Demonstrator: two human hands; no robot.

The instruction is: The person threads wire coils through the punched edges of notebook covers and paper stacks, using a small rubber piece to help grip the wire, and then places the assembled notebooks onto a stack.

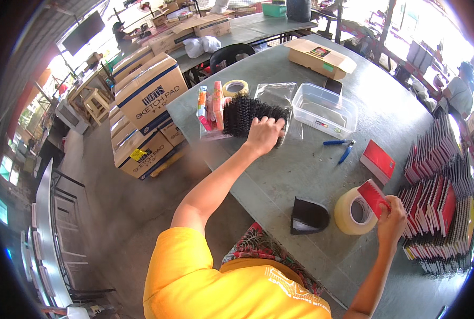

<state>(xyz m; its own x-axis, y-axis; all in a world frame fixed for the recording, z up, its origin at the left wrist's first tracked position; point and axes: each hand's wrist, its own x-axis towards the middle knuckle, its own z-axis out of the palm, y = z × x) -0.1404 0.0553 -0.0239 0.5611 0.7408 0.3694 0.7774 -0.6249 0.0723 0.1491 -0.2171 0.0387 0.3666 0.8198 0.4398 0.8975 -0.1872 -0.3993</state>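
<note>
My left hand [263, 134] reaches across the grey table [301, 175] and rests on a pile of black spiral binding coils [245, 113], fingers curled over them. My right hand [391, 220] holds a small red notebook [373, 195] upright, just above a large roll of clear tape [355, 211]. Rows of red spiral-bound notebooks [439, 196] stand stacked to the right of that hand. Another red notebook [378, 160] lies flat on the table beyond the tape.
A clear plastic tub [325, 110], blue-handled pliers [342, 146], a black wedge-shaped holder [309, 217], a roll of tan tape [235, 87] and coloured packets [209, 106] lie on the table. A flat cardboard box [320, 57] sits farther back. Stacked cartons [146, 101] stand on the floor at left.
</note>
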